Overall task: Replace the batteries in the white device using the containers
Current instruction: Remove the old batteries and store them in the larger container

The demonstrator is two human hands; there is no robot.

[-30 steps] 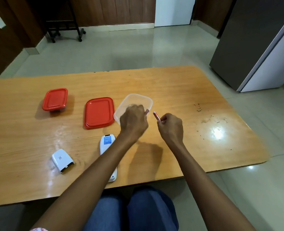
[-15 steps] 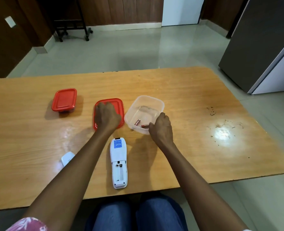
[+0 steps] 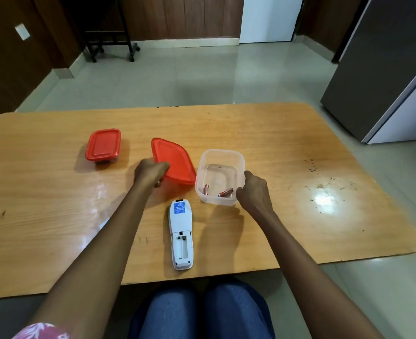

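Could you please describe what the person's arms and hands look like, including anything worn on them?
Both forearms are bare down to the left hand and right hand; no rings, watch or gloves are visible. A pink floral-patterned sleeve shows at the upper left arm. The right arm leaves the frame without any sleeve showing. Blue jeans cover the knees below.

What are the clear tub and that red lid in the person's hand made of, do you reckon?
The clear tub looks like thin translucent plastic: the two batteries show through its wall. The red lid, held by the left hand, seems opaque, slightly glossy moulded plastic with a raised rim.
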